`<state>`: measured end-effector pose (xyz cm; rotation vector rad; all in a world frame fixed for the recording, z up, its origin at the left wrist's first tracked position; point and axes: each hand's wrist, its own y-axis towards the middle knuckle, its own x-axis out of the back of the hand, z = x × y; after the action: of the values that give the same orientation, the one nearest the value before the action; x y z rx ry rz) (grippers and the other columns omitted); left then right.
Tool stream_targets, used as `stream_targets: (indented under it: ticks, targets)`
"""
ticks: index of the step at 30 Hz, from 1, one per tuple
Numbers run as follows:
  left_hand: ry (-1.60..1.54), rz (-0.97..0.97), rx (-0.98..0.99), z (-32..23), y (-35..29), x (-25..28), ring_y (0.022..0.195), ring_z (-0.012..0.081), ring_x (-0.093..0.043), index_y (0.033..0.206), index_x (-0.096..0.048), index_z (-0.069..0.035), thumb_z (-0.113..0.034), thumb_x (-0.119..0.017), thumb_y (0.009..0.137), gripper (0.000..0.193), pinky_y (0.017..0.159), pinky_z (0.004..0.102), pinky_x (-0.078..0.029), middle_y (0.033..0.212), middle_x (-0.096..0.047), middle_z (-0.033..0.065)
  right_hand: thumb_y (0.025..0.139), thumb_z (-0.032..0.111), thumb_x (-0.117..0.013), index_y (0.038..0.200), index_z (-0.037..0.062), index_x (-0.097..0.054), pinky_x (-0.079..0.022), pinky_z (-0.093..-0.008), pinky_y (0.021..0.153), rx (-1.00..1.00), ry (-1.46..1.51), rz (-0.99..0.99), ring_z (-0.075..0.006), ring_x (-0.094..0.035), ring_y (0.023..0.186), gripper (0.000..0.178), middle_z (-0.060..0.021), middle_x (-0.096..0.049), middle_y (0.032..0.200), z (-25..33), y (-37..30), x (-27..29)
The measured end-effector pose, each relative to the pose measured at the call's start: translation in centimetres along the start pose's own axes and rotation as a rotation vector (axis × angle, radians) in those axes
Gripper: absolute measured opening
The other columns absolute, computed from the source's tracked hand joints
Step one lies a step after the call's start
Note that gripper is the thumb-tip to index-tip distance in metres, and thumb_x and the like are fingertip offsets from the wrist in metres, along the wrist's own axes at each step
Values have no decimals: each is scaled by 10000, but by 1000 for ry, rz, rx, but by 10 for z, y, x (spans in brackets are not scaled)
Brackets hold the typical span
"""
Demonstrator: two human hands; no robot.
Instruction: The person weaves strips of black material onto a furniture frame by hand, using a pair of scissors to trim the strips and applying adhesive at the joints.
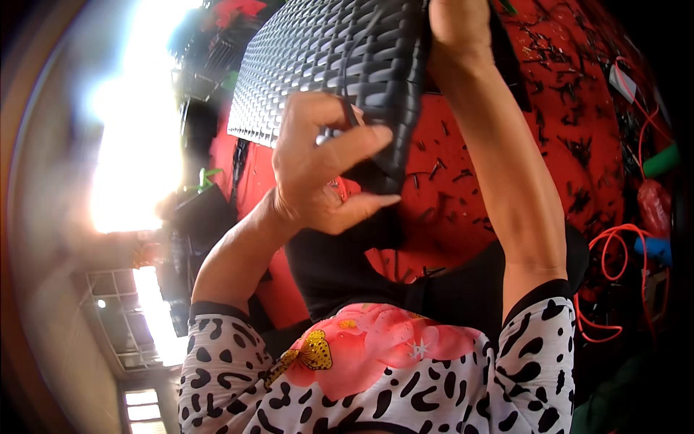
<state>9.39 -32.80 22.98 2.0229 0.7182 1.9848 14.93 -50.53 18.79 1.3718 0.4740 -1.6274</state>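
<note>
A panel of woven dark-grey plastic wicker (pixel 318 54) stands tilted in front of me, its thick bound edge on the right side. My left hand (pixel 318 155) is at the panel's lower corner. Its bent fingers close on a thin dark strand (pixel 345 69) that runs down the face of the weave, while the thumb points apart toward the corner. My right hand (pixel 460 25) reaches to the far right edge of the panel at the top of the view. The fingers of that hand are out of sight.
Beneath lies a red sheet (pixel 463 210) strewn with many short black offcuts (pixel 553 54). At the right, an orange cord (pixel 614 231) lies looped near a blue cylindrical object (pixel 653 250) and a green one (pixel 661 160). Bright openings are on the left.
</note>
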Motion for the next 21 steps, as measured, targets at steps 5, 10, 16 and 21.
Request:
stream_targets:
  ticks: [5, 10, 16, 21]
  targets:
    - [-113, -266, -91, -41, -33, 11, 786, 247, -504, 940, -657, -66, -215, -739, 600, 380, 671, 328, -439, 884, -476, 95, 695, -3, -412, 904, -51, -552, -476, -267, 612, -153, -18, 304, -179, -570, 613, 256, -108, -596, 757, 31, -42, -48]
    - [-79, -488, -94, -62, -62, 26, 715, 228, -520, 976, -603, -88, -183, -756, 585, 431, 572, 293, -447, 874, -467, 107, 682, 0, -475, 667, 7, -514, -403, -269, 551, -7, -315, 379, -126, -480, 547, 42, -58, -522, 661, 26, -79, -107]
    - [-12, -416, 35, -82, -83, 57, 933, 286, -533, 1164, -379, 31, -33, -707, 615, 642, 836, 388, -440, 1105, -443, 219, 672, 60, -512, 642, -50, -560, -394, -317, 552, -32, -741, 371, -182, -503, 588, 124, -148, -529, 635, 27, -94, -151]
    - [-319, -840, 169, -79, -103, 3, 798, 185, -489, 1086, -419, 62, 42, -660, 621, 524, 547, 207, -419, 970, -444, 173, 642, -48, -496, 643, 9, -567, -372, -283, 497, 192, -749, 255, -111, -471, 534, 91, -28, -521, 559, -55, -74, -117]
